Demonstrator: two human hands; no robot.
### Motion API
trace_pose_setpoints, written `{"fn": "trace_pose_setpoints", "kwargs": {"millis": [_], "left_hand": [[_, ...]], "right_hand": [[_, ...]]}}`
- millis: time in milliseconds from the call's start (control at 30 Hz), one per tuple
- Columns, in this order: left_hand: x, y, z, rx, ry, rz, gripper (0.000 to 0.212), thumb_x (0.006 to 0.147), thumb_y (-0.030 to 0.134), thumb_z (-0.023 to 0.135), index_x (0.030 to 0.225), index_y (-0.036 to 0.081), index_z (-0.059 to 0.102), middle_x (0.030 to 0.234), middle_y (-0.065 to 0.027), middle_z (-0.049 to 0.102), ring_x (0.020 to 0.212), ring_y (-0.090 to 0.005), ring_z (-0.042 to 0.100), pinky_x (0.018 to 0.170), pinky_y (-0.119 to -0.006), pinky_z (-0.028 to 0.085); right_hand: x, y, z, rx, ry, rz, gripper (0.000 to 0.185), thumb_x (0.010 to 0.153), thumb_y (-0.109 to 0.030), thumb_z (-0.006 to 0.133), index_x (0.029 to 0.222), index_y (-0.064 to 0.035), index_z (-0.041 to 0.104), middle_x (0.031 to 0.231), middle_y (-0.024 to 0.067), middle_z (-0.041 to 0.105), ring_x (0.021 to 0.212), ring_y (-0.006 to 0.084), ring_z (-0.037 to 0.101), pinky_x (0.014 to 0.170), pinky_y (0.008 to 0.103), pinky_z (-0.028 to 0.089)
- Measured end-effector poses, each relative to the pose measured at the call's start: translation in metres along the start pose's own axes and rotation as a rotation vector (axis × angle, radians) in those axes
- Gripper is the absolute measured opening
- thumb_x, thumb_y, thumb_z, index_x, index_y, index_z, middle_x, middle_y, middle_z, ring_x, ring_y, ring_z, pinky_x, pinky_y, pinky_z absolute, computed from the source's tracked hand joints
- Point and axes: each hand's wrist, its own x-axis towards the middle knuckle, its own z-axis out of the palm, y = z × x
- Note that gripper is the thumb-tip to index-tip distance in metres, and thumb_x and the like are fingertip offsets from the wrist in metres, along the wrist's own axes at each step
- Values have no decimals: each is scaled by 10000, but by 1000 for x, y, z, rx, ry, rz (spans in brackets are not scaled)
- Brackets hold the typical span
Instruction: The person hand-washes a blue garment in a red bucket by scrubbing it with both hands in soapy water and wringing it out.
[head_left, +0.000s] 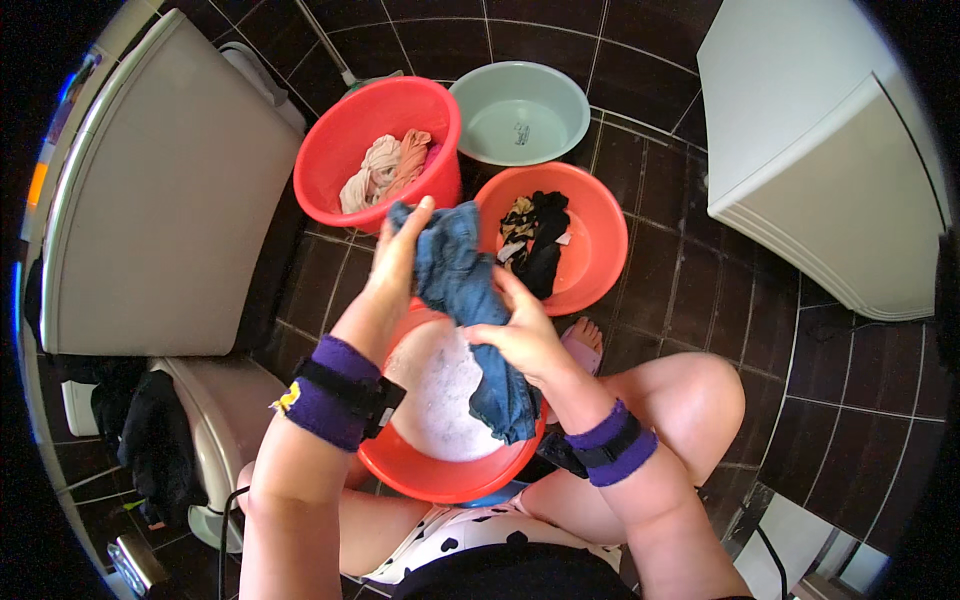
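A wet-looking blue denim garment (457, 262) is stretched between my hands, above a red plastic basin (442, 484). My left hand (399, 251) grips its upper end, thumb up along the edge. Lower down, my right hand (517, 326) holds the middle, with the loose end hanging over the basin's right side. White suds (439, 397) cover the water in that basin. Purple bands with black straps circle both forearms.
Pale and orange cloths (382, 169) lie in a red tub (319, 184). Dark and patterned clothes (544, 240) lie in an orange-red basin (600, 247). Behind stands a pale green basin (517, 120). White cabinets (817, 172) (172, 202) flank the dark tiled floor (675, 300).
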Motion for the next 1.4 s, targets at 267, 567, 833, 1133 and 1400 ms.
{"fn": "trace_pose_setpoints", "kwargs": {"millis": [267,567,833,1133,1400], "left_hand": [[-37,-31,64,200,-267,-126,524,840,406,565,1242,94,438,1123,-76,553,935,-183,564,789,-315,449],[-51,-46,0,262,-371,90,198,882,128,530,1059,40,526,1005,-67,608,950,-142,575,782,-268,462],[-50,-124,-81,737,-362,72,233,825,113,554,1034,11,560,929,-86,628,851,-159,598,781,-278,472],[-52,-167,-67,1647,-331,-395,715,699,249,650,1333,128,343,1409,-143,277,1292,-384,245,998,-558,272],[-60,-243,-110,1867,-308,-408,472,841,271,487,1286,118,458,1370,-99,382,1249,-335,366,971,-554,295]], "right_hand": [[33,-29,-67,273,481,194,347,721,-42,539,1068,-23,521,843,98,600,711,204,596,640,325,508],[91,12,-149,307,534,105,299,744,-113,610,1024,-32,541,850,85,611,761,204,589,699,334,471],[95,1,-107,38,586,68,351,817,-97,594,1148,-17,506,1007,114,609,850,163,598,708,268,485],[58,10,36,-228,-273,124,262,832,-73,574,1087,-29,532,870,74,625,741,114,592,671,245,483],[39,86,75,-1287,-664,323,315,778,-80,500,1086,-44,559,1011,143,613,946,279,591,820,373,463]]}}
